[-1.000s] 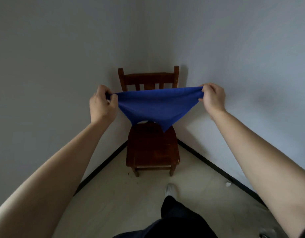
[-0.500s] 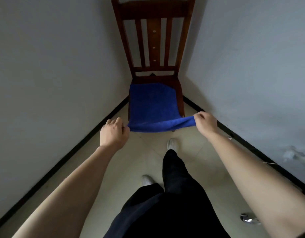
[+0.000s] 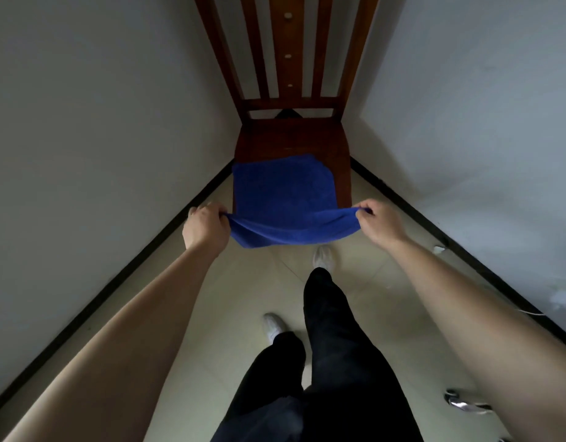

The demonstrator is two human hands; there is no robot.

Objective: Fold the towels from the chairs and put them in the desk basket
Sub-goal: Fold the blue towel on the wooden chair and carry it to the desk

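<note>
Our left hand [image 3: 206,228] and right hand [image 3: 380,224] each pinch 1 near corner of the deep blue terry towel [image 3: 283,189]. Its far half lies flat on the seat of the brown wooden slat-back chair [image 3: 291,137]. For a clean fold, we should carry both corners level toward the chair's back and land them on the far corners, edges matched.

Single view, worn on my head: a wide-angle lens faces forward and steeply down into a room corner. The chair [image 3: 291,138] stands close ahead at upper centre. My legs [image 3: 332,346] and the floor [image 3: 211,314] fill the lower frame.
</note>
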